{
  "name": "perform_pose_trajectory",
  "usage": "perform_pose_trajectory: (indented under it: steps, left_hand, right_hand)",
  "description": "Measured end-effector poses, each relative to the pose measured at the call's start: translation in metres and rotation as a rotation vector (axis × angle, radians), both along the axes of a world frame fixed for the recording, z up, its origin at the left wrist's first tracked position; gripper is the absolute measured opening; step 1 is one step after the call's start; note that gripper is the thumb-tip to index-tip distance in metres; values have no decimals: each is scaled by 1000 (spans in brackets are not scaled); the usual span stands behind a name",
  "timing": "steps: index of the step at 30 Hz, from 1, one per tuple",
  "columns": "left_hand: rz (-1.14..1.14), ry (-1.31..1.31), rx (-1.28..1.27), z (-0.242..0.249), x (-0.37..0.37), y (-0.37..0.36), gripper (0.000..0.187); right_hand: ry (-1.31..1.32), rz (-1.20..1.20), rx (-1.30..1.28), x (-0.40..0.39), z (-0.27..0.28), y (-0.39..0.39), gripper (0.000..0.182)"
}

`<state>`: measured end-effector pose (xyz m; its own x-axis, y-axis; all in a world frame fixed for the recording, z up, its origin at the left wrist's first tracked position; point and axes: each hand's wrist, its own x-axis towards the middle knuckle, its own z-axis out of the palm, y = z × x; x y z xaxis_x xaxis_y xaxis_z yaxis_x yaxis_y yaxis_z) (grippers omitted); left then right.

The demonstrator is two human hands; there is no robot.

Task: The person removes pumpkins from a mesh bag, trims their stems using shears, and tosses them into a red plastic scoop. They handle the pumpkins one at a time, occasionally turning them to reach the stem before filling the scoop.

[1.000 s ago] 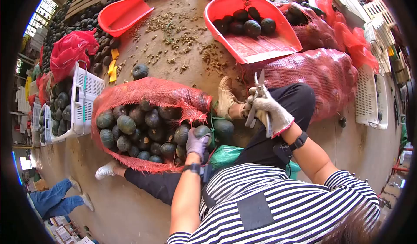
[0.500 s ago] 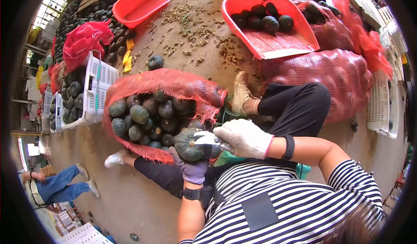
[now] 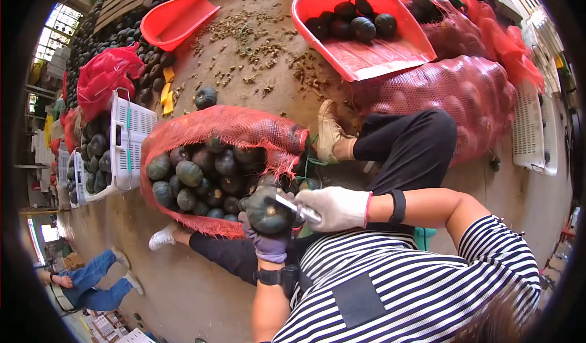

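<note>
torn red mesh sack [image 3: 220,123]: landmark; lies on its side on the floor, gaping towards the person, many dark squashes [image 3: 189,173] inside.
dark green round ribbed squash [image 3: 268,212]: at the near right corner of the sack's opening, raised in the left grip.
left grip [image 3: 267,245]: lavender glove, fingers curled round the squash's near side, cradling it.
right grip [image 3: 339,209]: white glove, right of the squash and near the sack's right end; fingers closed about the handles of silver metal shears [image 3: 287,203].
lie: squash is just left of the right grip; shears run leftward and slightly away, tip at the squash's pale stem area. squash is round, no clear long axis. left grip nearer, touching it.
beyond sack: one loose squash [image 3: 206,97]; wide red plastic scoop [image 3: 390,56] farther off to the right.
left of sack: white slatted plastic crate [image 3: 141,123].
hard to see: handles mostly under the white glove; blade spread and contact with the stem cannot be told; left fingertips partly behind the squash.
</note>
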<state>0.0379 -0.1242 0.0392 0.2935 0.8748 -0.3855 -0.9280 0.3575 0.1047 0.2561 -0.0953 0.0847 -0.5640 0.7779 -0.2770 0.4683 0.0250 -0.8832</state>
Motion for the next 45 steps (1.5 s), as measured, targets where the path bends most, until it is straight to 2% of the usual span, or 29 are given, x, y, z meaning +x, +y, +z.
perform_pose_trajectory:
  steps: [1, 2, 3, 5, 6, 10, 13, 14, 15, 17, 18, 19, 21, 22, 23, 25, 27, 28, 29, 31, 32, 33, 34, 36, 39, 42, 43, 44, 45]
  left_hand:
    - [63, -220, -40, 4, 0, -1, 90]
    - [-95, -170, 182, -10, -9, -1, 89]
    - [-102, -225, 175, -9, -11, -1, 89]
    - [-120, -337, 161, -7, -14, 1, 90]
    - [-140, -256, 163, -9, -16, 4, 87]
    - [-17, 201, 201, -17, -7, 7, 74]
    - [-1, 316, 176, -30, -11, 7, 75]
    - [12, 292, 180, -34, -13, 6, 73]
    - [-57, 235, 209, -29, -10, 8, 73]
    - [-195, 117, 263, -6, 2, 13, 72]
    - [-168, 119, 245, 2, 10, 15, 71]
    - [-145, 230, 137, 0, 7, 15, 71]
    - [-115, 430, -63, -10, 3, 26, 72]
    - [-250, 626, 12, 6, 18, 42, 72]
    - [-366, 811, 121, 28, 31, 55, 72]
    - [-379, 1014, 451, 70, 67, 72, 69]
    - [-526, 755, 665, 100, 78, 93, 71]
    - [-469, 607, 716, 99, 86, 99, 69]
    - [-411, 459, 758, 95, 92, 103, 67]
    - [-416, 653, 682, 81, 93, 107, 64]
    - [-456, 744, 599, 70, 84, 107, 63]
    - [-501, 831, 513, 55, 74, 107, 63]
    - [-510, 720, 337, 32, 55, 106, 58]
    - [-504, 689, 236, 18, 24, 94, 55]
    - [-445, 801, 123, 2, -22, 69, 58]
    - [-364, 777, -57, -39, -95, 53, 59]
    - [-309, 786, -113, -47, -107, 46, 58]
    - [-344, 753, -85, -55, -121, 38, 58]
    - [-373, 719, -58, -58, -124, 34, 58]
  right_hand:
    - [151, -105, -69, 0, -10, 2, 34]
    - [179, -292, -137, 0, -17, 4, 42]
    - [208, -380, -191, 3, -32, 9, 59]
    - [169, -278, -67, 21, -12, 18, 60]
    - [112, -200, -37, 20, -12, 19, 64]
    - [52, -43, 369, 8, 2, 18, 29]
    - [-133, -19, 397, 5, -8, 12, 31]
    - [-169, 27, 180, 4, -8, 12, 28]
    - [-27, -119, -72, 5, -9, 5, 34]
    - [-51, -198, -279, 7, -30, 12, 45]
    - [45, -284, -349, 11, -32, 13, 52]
    - [314, -382, -563, 10, -40, 12, 46]
    - [676, -291, -599, 8, -43, 22, 37]
    - [854, -361, -770, 14, -15, 21, 28]
    - [889, -384, -836, 11, -52, 21, 31]
    - [1266, -746, -1026, 16, -41, 29, 45]
    - [1695, -592, -906, 43, -42, 51, 52]
    - [1840, -445, -763, 61, -29, 62, 50]
    - [1976, -504, -672, 72, -27, 72, 48]
    - [1890, -737, -346, 100, -15, 79, 42]
    - [1693, -942, -272, 119, -4, 71, 41]
    - [1674, -951, -200, 140, 3, 59, 41]
    - [1730, -884, -161, 162, 13, 41, 42]
    - [1562, -875, 51, 212, 34, -1, 46]
    - [1223, -1117, 271, 258, 69, -72, 49]
    - [530, -1396, 151, 313, 19, -140, 46]
    - [99, -1528, 27, 322, -11, -163, 45]
    - [-375, -1619, -24, 320, -44, -187, 50]
    - [-590, -1504, -370, 313, -49, -200, 70]
